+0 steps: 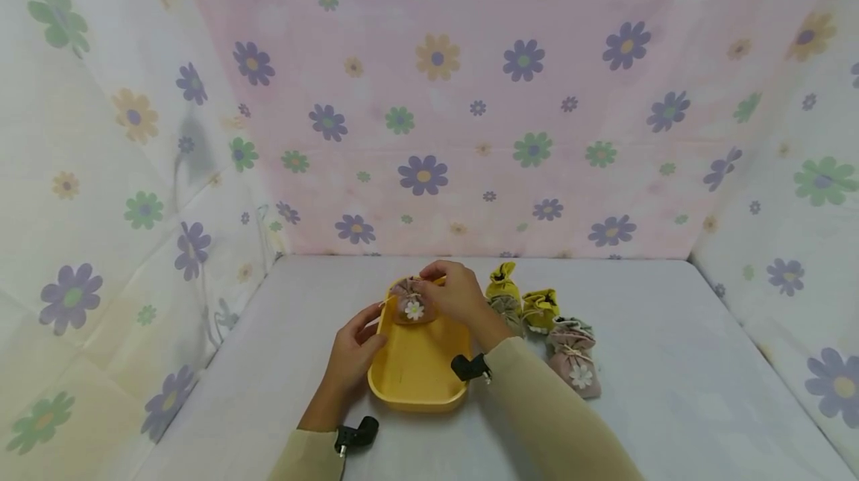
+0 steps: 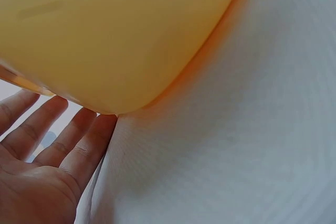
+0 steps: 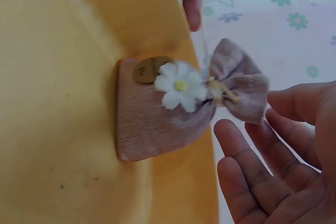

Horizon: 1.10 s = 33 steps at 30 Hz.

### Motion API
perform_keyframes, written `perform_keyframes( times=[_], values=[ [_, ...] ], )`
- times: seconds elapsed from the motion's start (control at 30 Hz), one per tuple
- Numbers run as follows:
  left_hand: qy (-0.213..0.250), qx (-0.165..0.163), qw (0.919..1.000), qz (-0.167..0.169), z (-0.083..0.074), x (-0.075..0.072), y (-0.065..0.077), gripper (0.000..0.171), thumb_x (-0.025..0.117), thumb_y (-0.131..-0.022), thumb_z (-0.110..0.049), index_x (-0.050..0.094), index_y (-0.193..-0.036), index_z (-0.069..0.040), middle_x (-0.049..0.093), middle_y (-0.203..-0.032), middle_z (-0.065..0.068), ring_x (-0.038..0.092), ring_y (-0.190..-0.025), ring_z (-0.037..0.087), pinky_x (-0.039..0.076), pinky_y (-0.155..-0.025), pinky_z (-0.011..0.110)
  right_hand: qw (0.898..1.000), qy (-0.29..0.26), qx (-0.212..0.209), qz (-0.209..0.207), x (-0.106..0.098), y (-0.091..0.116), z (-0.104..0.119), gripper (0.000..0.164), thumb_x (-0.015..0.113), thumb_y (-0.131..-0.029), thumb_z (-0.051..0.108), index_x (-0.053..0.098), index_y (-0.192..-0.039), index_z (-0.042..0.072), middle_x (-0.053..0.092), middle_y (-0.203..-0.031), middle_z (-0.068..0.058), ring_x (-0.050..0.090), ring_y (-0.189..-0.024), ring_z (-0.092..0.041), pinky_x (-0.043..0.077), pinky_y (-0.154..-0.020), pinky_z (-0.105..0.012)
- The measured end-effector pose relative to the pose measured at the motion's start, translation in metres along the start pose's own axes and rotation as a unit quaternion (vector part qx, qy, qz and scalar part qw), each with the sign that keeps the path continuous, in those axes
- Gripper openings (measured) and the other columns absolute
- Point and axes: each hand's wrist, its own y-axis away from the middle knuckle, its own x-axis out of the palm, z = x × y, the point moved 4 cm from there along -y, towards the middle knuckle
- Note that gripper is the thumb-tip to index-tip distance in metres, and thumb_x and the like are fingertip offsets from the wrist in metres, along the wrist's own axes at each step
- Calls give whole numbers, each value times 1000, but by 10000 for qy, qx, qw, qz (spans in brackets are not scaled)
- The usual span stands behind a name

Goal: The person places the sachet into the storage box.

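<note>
A yellow tray lies on the table in front of me. At its far end rests a mauve drawstring pouch with a white flower and a small oval tag; its gathered neck tops the tray's rim. My right hand pinches the ruffled top of this pouch between thumb and a fingertip, its other fingers loosely bent below. On the tray's left side, my left hand touches the outer wall with nearly straight fingers. The left thumb lies close to the rim in the head view.
Right of the tray stand yellow pouches, a grey-green pouch partly behind my right wrist, and another mauve pouch with a white flower. Flower-printed cloth walls the table at the back and both sides.
</note>
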Motion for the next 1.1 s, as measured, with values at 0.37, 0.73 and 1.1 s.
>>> perform_keyframes(
  times=[0.37,0.73,1.1],
  values=[
    [36,-2,10000,22,0,0,0,56,64,-93,-5,55,-147,-19,54,-152,5,60,-134,29,55,-104,31,9994,284,-148,-100,-12,8,13,24,70,-99,25,71,-120,15,69,-116,1,70,-102,-22,62,-88,-39],
    [-36,-57,10000,1,0,1,0,56,63,-93,-5,56,-146,-24,55,-152,1,61,-134,27,56,-102,32,9981,229,-567,-4,-27,24,21,19,67,-99,20,70,-118,20,70,-119,-2,71,-102,-19,63,-86,-39],
    [-6,-94,10000,3,0,1,1,55,63,-94,-6,56,-146,-25,54,-152,-1,61,-132,25,57,-101,30,9907,419,-1247,-338,-50,50,23,18,71,-96,14,71,-114,18,72,-113,3,70,-103,-15,61,-91,-43]
  ],
)
